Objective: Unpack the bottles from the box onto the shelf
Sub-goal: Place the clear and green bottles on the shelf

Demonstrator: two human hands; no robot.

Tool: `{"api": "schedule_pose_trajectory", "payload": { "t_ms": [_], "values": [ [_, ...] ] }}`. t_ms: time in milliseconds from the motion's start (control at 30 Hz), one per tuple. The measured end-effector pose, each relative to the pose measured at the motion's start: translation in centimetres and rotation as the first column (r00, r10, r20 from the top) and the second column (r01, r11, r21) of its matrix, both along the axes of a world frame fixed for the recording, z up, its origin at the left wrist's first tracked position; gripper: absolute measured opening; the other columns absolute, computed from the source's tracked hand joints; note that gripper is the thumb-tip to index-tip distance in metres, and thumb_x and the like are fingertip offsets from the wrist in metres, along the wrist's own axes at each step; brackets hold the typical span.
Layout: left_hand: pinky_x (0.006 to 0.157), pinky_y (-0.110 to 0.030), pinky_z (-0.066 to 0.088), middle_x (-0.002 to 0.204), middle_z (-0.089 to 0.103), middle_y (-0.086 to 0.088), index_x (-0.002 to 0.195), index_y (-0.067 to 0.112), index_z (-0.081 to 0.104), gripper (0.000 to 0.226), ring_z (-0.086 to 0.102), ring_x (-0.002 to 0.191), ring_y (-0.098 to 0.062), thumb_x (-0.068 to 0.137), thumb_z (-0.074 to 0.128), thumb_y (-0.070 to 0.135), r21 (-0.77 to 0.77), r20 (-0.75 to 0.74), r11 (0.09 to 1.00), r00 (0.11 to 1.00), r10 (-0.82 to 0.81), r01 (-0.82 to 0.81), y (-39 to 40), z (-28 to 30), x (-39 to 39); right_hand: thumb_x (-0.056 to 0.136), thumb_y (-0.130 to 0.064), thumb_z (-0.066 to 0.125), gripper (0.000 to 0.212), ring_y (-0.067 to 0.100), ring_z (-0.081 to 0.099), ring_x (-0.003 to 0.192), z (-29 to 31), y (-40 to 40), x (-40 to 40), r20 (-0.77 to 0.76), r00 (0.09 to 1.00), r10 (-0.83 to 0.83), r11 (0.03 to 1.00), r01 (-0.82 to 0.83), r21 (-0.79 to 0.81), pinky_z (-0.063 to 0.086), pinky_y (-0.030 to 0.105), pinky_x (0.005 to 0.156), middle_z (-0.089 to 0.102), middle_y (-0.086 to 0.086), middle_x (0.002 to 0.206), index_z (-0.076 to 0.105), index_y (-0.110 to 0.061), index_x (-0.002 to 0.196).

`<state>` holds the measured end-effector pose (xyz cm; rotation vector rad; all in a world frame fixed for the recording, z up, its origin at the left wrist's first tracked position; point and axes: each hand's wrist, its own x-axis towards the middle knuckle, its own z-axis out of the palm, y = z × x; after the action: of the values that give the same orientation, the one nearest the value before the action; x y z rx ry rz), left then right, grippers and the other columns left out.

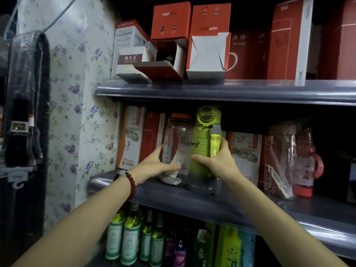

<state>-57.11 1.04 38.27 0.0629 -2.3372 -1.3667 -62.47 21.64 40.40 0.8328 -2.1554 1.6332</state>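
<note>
Green bottle stands upright on the middle shelf, base near the front edge, lid with round ring handle at the top just under the shelf above, grey clasp and a green strap with white marks down its right side. Right hand wraps its lower half: thumb across the front, fingers round the right side over the strap, clamped on the bottle. Touching it on the left, a clear bottle with an orange-brown cap, also upright on the same shelf, paper insert visible inside. Left hand grips that one low down, thumb across the front near the base, fingers behind the left wall, closed on it. Left wrist carries a dark red bead bracelet with one pale bead. Behind both bottles: a row of white and red boxes against the back. Further right on the same shelf, a plastic-wrapped clear bottle, then a red bottle with a loop handle, just beside it. Upper shelf: red and white cartons, two orange-red ones with flaps hanging open. Bottom level: green glass bottles with pale labels, packed close, dark and green packages to their right. Floral wallpaper left of the shelving.
</note>
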Motion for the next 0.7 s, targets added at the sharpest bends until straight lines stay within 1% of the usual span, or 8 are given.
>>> {"api": "schedule_pose_trajectory", "payload": {
  "t_ms": [100, 233, 300, 367, 433, 533, 633, 700],
  "values": [
    [0.105, -0.035, 0.042, 0.128, 0.054, 0.011, 0.146, 0.028, 0.024, 0.103, 0.054, 0.117, -0.012, 0.064, 0.085, 0.037, -0.019, -0.029, 1.000, 0.999, 0.022, -0.023, 0.0, -0.1, 0.0, 0.064, -0.037, 0.087, 0.102, 0.021, 0.057, 0.112, -0.4, -0.1, 0.4, 0.036, 0.999, -0.038, 0.999, 0.037, 0.025, 0.050, 0.040, 0.098, 0.055, -0.004, 0.118, 0.024, -0.024, 0.144],
    [0.103, -0.036, 0.044, 0.114, 0.053, 0.016, 0.142, 0.029, 0.028, 0.099, 0.054, 0.114, -0.013, 0.062, 0.085, 0.039, -0.078, -0.056, 0.995, 0.996, 0.064, -0.069, 0.0, 0.0, 0.1, 0.065, -0.038, 0.086, 0.096, 0.023, 0.054, 0.115, -1.1, -0.4, 0.9, 0.048, 0.996, -0.073, 0.997, 0.074, -0.031, 0.047, 0.042, 0.100, 0.056, -0.002, 0.121, 0.030, -0.023, 0.142],
    [0.100, -0.034, 0.046, 0.109, 0.055, 0.017, 0.140, 0.029, 0.029, 0.097, 0.057, 0.112, -0.012, 0.062, 0.085, 0.038, -0.093, -0.063, 0.993, 0.996, 0.070, -0.075, -0.2, 0.2, 0.4, 0.067, -0.036, 0.085, 0.088, 0.021, 0.055, 0.109, -1.1, -0.7, 1.2, 0.055, 0.996, -0.074, 0.995, 0.078, -0.067, 0.048, 0.035, 0.093, 0.056, -0.005, 0.112, 0.035, -0.022, 0.137],
    [0.093, -0.030, 0.048, 0.105, 0.057, 0.017, 0.141, 0.029, 0.029, 0.095, 0.059, 0.103, -0.009, 0.064, 0.085, 0.034, -0.082, -0.063, 0.993, 0.995, 0.077, -0.082, -0.6, 0.4, 0.8, 0.068, -0.034, 0.085, 0.082, 0.019, 0.056, 0.103, -1.0, -1.3, 1.5, 0.058, 0.996, -0.063, 0.995, 0.067, -0.079, 0.046, 0.030, 0.086, 0.055, -0.005, 0.107, 0.038, -0.021, 0.133],
    [0.093, -0.034, 0.050, 0.114, 0.060, 0.010, 0.142, 0.028, 0.027, 0.097, 0.060, 0.102, -0.011, 0.064, 0.085, 0.034, -0.067, -0.041, 0.993, 0.995, 0.091, -0.093, -1.5, 0.5, 1.4, 0.068, -0.033, 0.085, 0.077, 0.019, 0.055, 0.101, -0.9, -2.2, 1.7, 0.062, 0.997, -0.043, 0.995, 0.048, -0.083, 0.045, 0.029, 0.084, 0.055, -0.005, 0.103, 0.039, -0.020, 0.130],
    [0.101, -0.043, 0.047, 0.134, 0.056, 0.003, 0.144, 0.031, 0.027, 0.109, 0.058, 0.116, -0.018, 0.054, 0.085, 0.046, -0.108, -0.037, 0.981, 0.987, 0.158, -0.161, -3.2, 0.7, 2.5, 0.067, -0.033, 0.086, 0.078, 0.019, 0.056, 0.103, -1.0, -4.2, 2.0, 0.064, 0.998, -0.011, 0.996, 0.017, -0.089, 0.048, 0.032, 0.087, 0.056, -0.004, 0.105, 0.040, -0.020, 0.128],
    [0.105, -0.042, 0.044, 0.131, 0.058, 0.008, 0.140, 0.031, 0.033, 0.102, 0.057, 0.115, -0.015, 0.054, 0.086, 0.046, -0.109, -0.048, 0.974, 0.980, 0.193, -0.197, -4.6, 0.4, 3.3, 0.062, -0.035, 0.088, 0.091, 0.020, 0.058, 0.107, -1.1, -6.1, 2.2, 0.070, 0.997, 0.017, 0.995, -0.010, -0.103, 0.050, 0.039, 0.095, 0.060, -0.001, 0.116, 0.037, -0.020, 0.136],
    [0.104, -0.042, 0.045, 0.127, 0.060, 0.010, 0.138, 0.036, 0.033, 0.102, 0.058, 0.114, -0.013, 0.052, 0.085, 0.052, -0.109, -0.048, 0.971, 0.977, 0.206, -0.210, -5.1, 0.1, 3.5, 0.061, -0.036, 0.088, 0.093, 0.022, 0.058, 0.110, -1.2, -6.8, 2.1, 0.070, 0.997, 0.016, 0.994, -0.009, -0.108, 0.051, 0.042, 0.096, 0.060, 0.001, 0.119, 0.035, -0.020, 0.137]
  ]
}}
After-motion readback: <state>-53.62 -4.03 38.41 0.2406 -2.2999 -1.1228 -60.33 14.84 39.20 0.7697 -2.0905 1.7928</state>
